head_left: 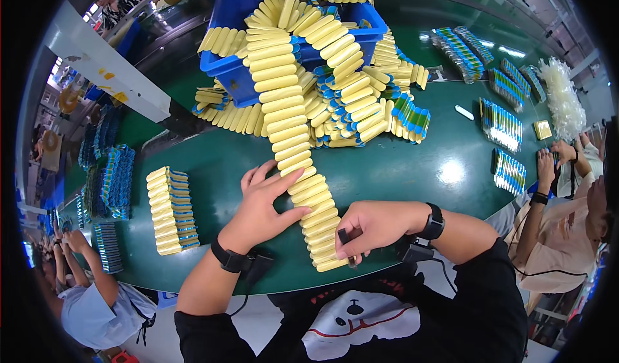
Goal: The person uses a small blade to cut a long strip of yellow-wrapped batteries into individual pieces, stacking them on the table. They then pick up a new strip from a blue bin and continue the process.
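Note:
A long strip of yellow, rounded packets point(287, 115) joined side by side runs from a blue bin point(235, 79) down the green table toward me. My left hand point(263, 205) rests on the strip with fingers and thumb apart, index fingertip and thumb tip touching the packets. Beside the strip's near end, my right hand point(374, 229) is closed around a small dark tool point(343, 236), mostly hidden by the fingers, so its exact kind is unclear. A folded stack of yellow and blue packets point(169, 211) lies to the left of my left hand.
More strips point(361, 108) heap over and before the bin. Packet bundles point(501, 126), a clear plastic pile point(562, 98) and a small yellow block point(542, 129) lie at right. Blue bundles point(117, 179) and a white post point(109, 66) stand left. Co-workers' hands point(564, 151) are at the right.

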The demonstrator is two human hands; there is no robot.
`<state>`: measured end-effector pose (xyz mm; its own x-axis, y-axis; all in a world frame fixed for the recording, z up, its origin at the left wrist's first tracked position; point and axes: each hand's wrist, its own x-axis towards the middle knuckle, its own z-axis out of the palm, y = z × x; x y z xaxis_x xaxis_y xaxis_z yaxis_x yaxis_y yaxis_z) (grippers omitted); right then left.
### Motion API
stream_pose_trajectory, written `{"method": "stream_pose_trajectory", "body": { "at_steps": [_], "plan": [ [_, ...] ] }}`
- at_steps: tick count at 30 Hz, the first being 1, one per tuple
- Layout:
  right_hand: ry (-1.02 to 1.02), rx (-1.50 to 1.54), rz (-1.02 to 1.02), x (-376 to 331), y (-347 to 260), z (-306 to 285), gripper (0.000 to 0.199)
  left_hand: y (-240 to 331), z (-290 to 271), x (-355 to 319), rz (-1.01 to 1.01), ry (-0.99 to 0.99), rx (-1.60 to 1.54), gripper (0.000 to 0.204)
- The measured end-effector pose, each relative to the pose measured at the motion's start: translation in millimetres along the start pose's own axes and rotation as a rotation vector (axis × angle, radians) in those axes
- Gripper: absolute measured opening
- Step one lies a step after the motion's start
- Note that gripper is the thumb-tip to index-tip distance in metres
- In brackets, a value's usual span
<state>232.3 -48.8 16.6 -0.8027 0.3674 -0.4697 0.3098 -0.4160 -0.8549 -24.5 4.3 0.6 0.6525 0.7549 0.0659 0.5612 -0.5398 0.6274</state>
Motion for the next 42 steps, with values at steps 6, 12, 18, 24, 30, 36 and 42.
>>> {"method": "stream_pose_trajectory", "body": {
  "at_steps": [6,12,18,24,30,36,42],
  "plan": [
    [-0.016,0.019,-0.012,-2,5,-1,0.020,2,3,4,0.000,-0.052,0.004,0.066],
    [-0.336,-0.176,0.098,-11,-7,-28,0.018,-3,3,5,-0.008,-0.033,0.021,0.064],
    [0.588,0.067,-0.491,-1,6,-39,0.013,-1,4,5,-0.038,-0.024,-0.039,0.075],
    [0.709,-0.259,-0.679,25,10,-32,0.016,-2,-1,4,-0.080,-0.008,-0.088,0.090],
    [0.795,-0.546,-0.762,37,9,-33,0.018,-5,-1,8,-0.033,-0.056,-0.121,0.092],
    [0.791,-0.631,-0.733,40,9,-33,0.017,-4,0,11,-0.013,-0.096,-0.089,0.093],
    [0.841,-0.738,-0.706,39,10,-32,0.014,-2,0,10,-0.006,-0.054,-0.084,0.089]
  ]
}}
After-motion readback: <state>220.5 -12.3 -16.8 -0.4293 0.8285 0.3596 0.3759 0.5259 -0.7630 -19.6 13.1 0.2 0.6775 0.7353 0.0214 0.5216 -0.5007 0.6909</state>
